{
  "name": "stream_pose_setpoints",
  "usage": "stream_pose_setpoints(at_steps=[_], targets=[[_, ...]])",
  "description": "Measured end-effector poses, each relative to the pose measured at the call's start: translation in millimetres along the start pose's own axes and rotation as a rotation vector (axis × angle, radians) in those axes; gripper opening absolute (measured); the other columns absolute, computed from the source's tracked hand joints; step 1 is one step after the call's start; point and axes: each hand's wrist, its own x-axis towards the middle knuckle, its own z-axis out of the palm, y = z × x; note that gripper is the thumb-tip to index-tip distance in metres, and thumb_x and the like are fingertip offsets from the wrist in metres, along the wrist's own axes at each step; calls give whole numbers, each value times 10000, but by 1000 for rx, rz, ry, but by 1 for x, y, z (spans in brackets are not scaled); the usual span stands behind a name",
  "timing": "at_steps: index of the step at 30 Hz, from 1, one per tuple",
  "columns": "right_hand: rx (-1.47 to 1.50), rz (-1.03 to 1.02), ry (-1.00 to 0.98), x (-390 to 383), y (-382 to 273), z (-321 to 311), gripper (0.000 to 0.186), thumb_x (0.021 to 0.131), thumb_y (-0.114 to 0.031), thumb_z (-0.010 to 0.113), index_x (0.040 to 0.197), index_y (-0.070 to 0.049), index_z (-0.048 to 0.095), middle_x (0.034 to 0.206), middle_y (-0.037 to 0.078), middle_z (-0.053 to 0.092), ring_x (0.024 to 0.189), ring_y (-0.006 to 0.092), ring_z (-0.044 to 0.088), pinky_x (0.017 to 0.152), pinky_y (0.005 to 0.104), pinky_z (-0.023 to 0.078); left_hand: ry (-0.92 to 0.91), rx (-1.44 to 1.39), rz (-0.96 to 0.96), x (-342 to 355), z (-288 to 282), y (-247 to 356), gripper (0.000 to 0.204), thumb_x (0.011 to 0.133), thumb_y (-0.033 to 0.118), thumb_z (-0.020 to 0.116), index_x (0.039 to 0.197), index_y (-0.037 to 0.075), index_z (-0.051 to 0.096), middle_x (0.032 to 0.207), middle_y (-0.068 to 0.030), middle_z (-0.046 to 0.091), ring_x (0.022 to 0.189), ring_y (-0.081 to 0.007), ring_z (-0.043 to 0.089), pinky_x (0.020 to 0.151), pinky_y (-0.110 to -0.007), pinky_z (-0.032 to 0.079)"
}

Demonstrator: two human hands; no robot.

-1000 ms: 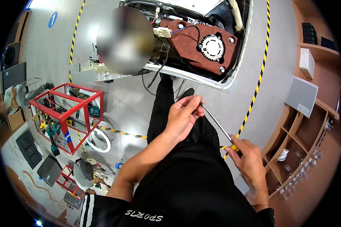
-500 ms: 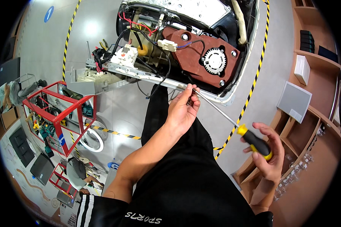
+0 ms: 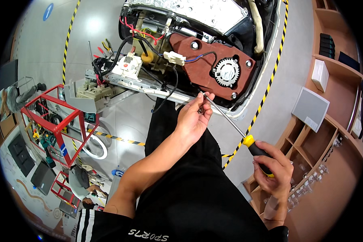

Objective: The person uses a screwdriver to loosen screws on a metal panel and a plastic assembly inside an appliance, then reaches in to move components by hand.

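Right fingers (image 3: 273,152) clamp the screwdriver (image 3: 248,140) by its rounded handle (image 3: 257,149); left fingers (image 3: 196,101) pinch its straight metal shaft (image 3: 230,121) near a matte brown cover (image 3: 203,66).

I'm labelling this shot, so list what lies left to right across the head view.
Red-framed cart, white plastic part with a red spot, left hand, screwdriver shaft, right hand, grey panel.
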Motion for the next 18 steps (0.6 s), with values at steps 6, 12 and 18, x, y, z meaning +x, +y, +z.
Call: stream_pose_setpoints(at_steps=[6, 12, 18], targets=[[-53, -74, -43, 0, 6, -3, 234, 594, 98, 670, 803, -5, 648, 1036, 175, 627, 829, 302, 660, 702, 327, 546, -57, -44, -28, 4, -8, -1, 206, 928, 169, 525, 1023, -14, 533, 1036, -112, 582, 651, -79, 482, 619, -220, 450], [-54, -81, -51, 1, 10, -4, 235, 606, 87, 667, 820, -7, 646, 1039, 179, 625, 827, 300, 660, 692, 325, 546, -17, -49, -44, 6, -2, -2, 197, 940, 156, 498, 1026, -18, 528, 1094, -141, 574, 644, -74, 485, 620, -223, 458], [-31, -114, -75, 12, 15, -3, 233, 612, 102, 658, 823, 3, 641, 1037, 185, 623, 816, 309, 661, 677, 326, 549, 4, -58, -44, 6, 0, -2, 205, 949, 152, 479, 1056, -22, 503, 1145, -159, 550, 650, -77, 488, 628, -225, 461]])
